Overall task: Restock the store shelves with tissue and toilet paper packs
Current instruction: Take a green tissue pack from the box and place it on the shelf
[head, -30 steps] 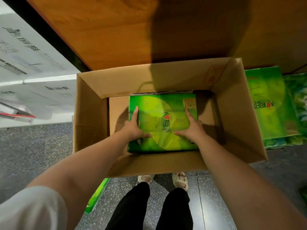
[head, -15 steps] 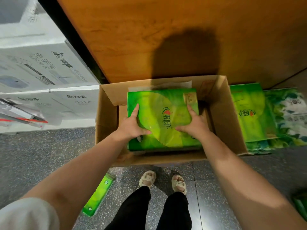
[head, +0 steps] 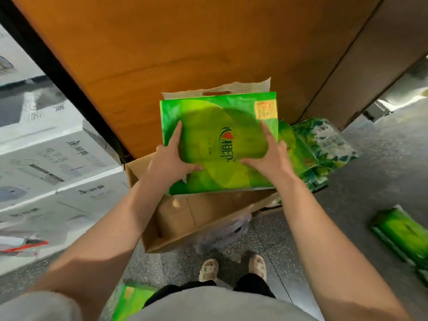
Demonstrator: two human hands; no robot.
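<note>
Above the open cardboard box (head: pixel 185 218) on the speckled floor (head: pixel 361 205), a person holds a bright green tissue pack (head: pixel 220 144) flat between both hands, its white perforated carry handle (head: pixel 217 89) pointing away toward the orange wooden panel (head: pixel 185 42). The left hand (head: pixel 170 162) grips the pack's left side, index finger stretched along the face and thumb pressed across the lower part; the right hand (head: pixel 271 158) mirrors it on the right side, so both are clamped on the pack. The pack sits clear of the box, covering its far end. Against the box's right side, at the foot of the panel, lean another green pack (head: pixel 298 154) and a leaf-printed pack (head: pixel 328 142), touching each other. Farther right on the floor lies a separate green pack (head: pixel 403 237), well apart from the box, and one more green pack (head: pixel 129 300) shows by the person's left leg. Along the floor's left edge stand stacked white cartons (head: pixel 53 163) with grey printing. The person's sandalled feet (head: pixel 231 267) stand just behind the box's near side.
</note>
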